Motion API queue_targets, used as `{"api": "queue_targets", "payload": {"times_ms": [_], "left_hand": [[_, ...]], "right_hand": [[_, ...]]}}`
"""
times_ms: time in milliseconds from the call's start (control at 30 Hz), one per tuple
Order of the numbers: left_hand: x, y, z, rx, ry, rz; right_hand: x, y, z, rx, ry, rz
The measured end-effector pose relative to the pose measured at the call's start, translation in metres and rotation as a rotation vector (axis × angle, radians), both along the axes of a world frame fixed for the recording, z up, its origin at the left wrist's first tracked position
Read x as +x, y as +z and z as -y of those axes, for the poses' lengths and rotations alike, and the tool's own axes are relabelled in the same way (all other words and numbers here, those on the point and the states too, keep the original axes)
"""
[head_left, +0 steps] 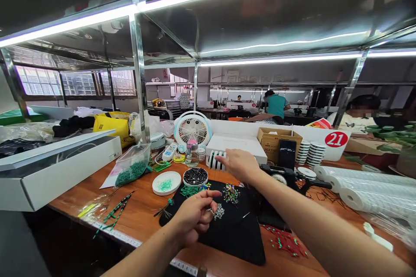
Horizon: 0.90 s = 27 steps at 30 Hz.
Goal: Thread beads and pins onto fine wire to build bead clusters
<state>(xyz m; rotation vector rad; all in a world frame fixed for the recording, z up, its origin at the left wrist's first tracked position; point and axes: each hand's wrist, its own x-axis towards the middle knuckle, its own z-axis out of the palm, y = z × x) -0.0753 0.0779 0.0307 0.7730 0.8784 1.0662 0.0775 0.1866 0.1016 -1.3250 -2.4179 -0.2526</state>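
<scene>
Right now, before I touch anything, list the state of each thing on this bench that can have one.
left hand: curled over the black mat
silver beaded cluster: at the left fingertips, held or not unclear
right hand: open, beside the white spools
black-bead dish: full
green-bead saucer: partly filled
cardboard box: open-topped
desk fan: running or not unclear

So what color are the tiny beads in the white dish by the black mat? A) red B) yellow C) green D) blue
C: the white dish by the black mat holds a small heap of green beads.
</scene>
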Motion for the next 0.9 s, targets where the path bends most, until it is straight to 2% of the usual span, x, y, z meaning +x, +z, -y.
{"api": "queue_targets", "payload": {"times_ms": [67, 133, 267, 400, 467, 600, 667, 800, 900], "left_hand": [[0.001, 0.007, -0.012, 0.016, -0.021, 0.001], [0.002, 0.011, -0.022, 0.031, -0.032, 0.005], [0.001, 0.014, -0.032, 0.060, -0.025, 0.031], [-0.002, 0.008, -0.035, 0.090, -0.037, 0.060], [-0.002, 0.004, -0.035, 0.077, -0.037, 0.062], [-0.001, 0.001, -0.033, 0.074, -0.019, 0.083], [0.000, 0.003, -0.030, 0.092, 0.038, 0.107], [0.000, 0.007, -0.017, 0.130, 0.242, 0.131], [-0.002, 0.004, 0.003, 0.086, 0.297, -0.068]], "right_hand": [[0.000, 0.017, -0.018, -0.173, 0.051, 0.065], [0.000, 0.027, -0.034, -0.234, 0.110, 0.097], [0.001, 0.031, -0.048, -0.176, 0.188, 0.047], [-0.002, 0.025, -0.034, -0.039, 0.357, 0.111], [-0.010, 0.021, -0.022, 0.005, 0.313, 0.158], [-0.028, 0.014, -0.004, 0.039, 0.085, 0.174], [-0.034, 0.014, -0.003, 0.049, 0.067, 0.172], [-0.034, 0.018, -0.012, -0.016, 0.078, 0.165], [-0.032, 0.021, -0.018, -0.077, 0.084, 0.175]]}}
